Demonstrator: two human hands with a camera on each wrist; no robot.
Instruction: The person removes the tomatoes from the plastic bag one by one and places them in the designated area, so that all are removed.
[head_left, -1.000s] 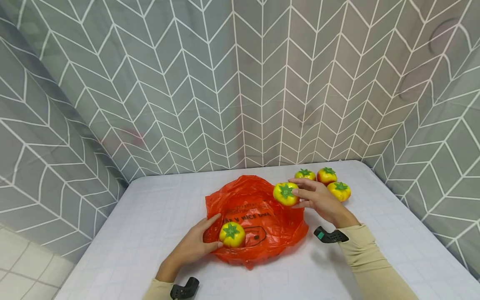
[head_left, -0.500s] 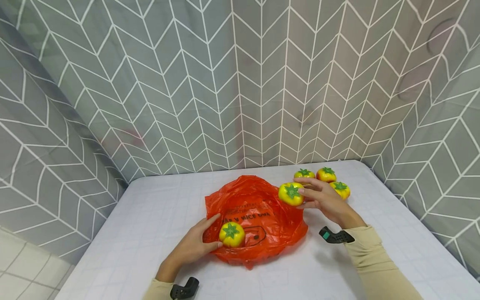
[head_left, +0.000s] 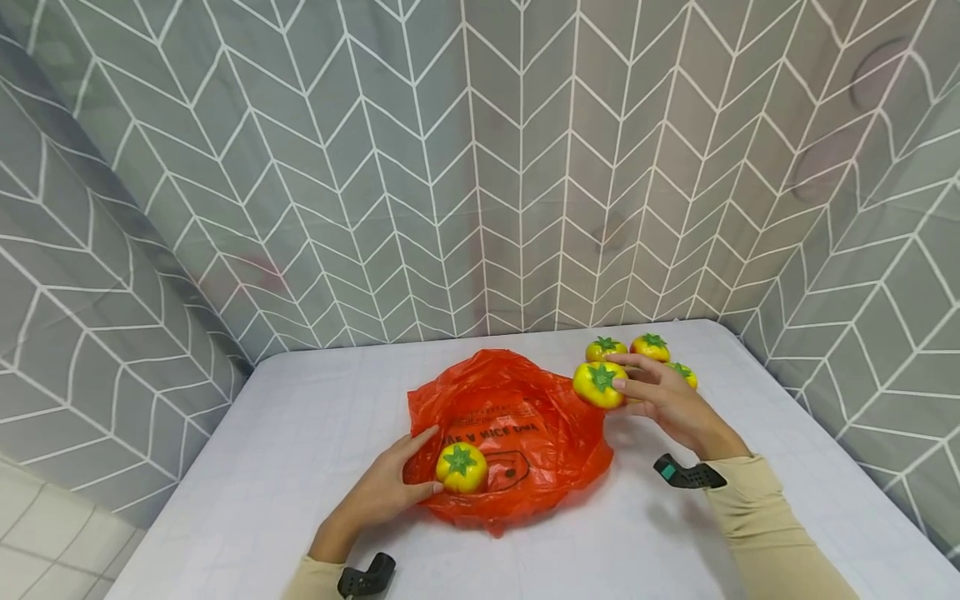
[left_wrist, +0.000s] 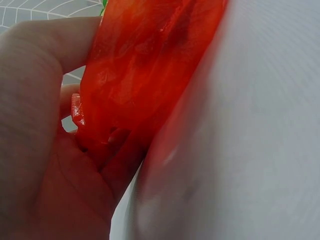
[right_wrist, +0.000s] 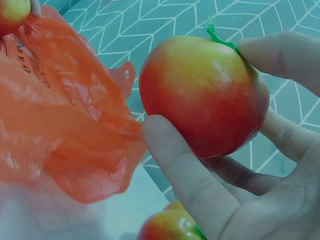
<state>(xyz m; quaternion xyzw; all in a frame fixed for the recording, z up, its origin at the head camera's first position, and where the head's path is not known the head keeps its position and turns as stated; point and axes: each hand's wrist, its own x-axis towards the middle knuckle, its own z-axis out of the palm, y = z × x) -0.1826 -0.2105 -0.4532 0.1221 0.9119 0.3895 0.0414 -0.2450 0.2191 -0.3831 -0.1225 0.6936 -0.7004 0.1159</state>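
A red plastic bag (head_left: pixel 540 500) with black print lies on the table, its mouth spread. My left hand (head_left: pixel 378 483) grips the bag's left edge; in the left wrist view, red plastic (left_wrist: pixel 145 65) lies against the thumb and fingers. One yellow persimmon with a green calyx (head_left: pixel 457 471) sits inside the bag beside that thumb. My right hand (head_left: pixel 678 408) holds another persimmon (head_left: pixel 592 385) above the table, near the bag's right rim. Red-and-yellow sides show on this held persimmon (right_wrist: pixel 200 95) in the right wrist view, with thumb and fingers around it.
Behind the right hand, several persimmons stand on the table: one at the back left (head_left: pixel 603 348), one at the back right (head_left: pixel 651 346), and one partly hidden (head_left: pixel 688 379). A white cloth covers the table (head_left: pixel 315 400). Patterned grey curtains (head_left: pixel 450 167) enclose it.
My right hand has moved rightward with the persimmon, away from the bag and closer to the other persimmons. The left hand stays at the bag's edge.
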